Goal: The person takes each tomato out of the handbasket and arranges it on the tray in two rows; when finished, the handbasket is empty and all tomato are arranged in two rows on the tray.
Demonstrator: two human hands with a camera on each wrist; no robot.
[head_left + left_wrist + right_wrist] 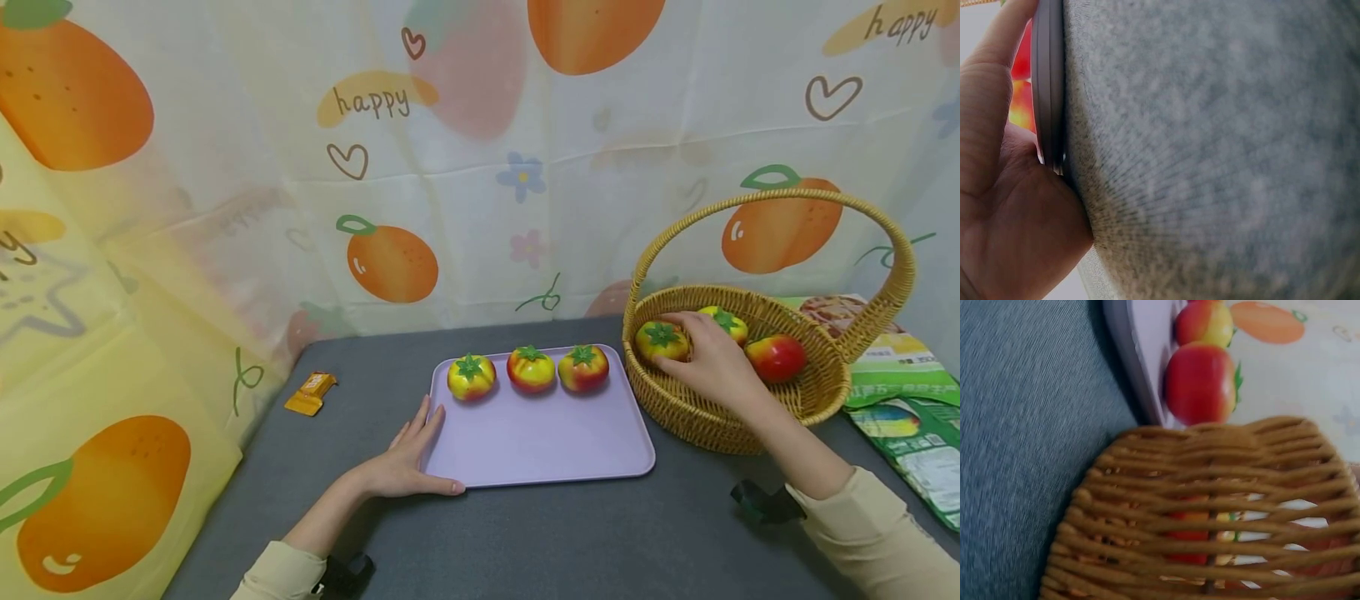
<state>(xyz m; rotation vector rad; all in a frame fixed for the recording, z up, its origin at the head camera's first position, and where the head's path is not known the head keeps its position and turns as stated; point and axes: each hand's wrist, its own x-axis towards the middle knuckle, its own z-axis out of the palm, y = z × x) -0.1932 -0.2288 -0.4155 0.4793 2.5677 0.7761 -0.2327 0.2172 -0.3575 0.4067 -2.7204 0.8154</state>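
Covering the wall behind everything, a fruit-print curtain (480,158) hangs over the grey table (525,533). On that table the wicker basket (750,417) stands just right of the lilac tray (540,442), nearly touching its right edge. Three toy tomatoes (530,369) sit in a row along the tray's far edge. Inside the basket lie a yellow-red tomato (662,341) at the rim nearest the tray, a second tomato (726,322) behind it and a redder piece (777,357) further from the tray. Snack bags (907,417) lie beyond the basket, and a small orange packet (311,392) lies left of the tray.

A slip looks possible: the basket is light and stands free, so a lift that catches the rim or handle could tip it or nudge it against the tray.

The right hand (712,362) reaches over the basket's near rim, wrist bent, fingers curled about the tomato nearest the tray; the grip looks closed on it. The left hand (412,458) lies flat, fingers straight along the tray's left edge and thumb along its near edge, steadying the front-left corner.
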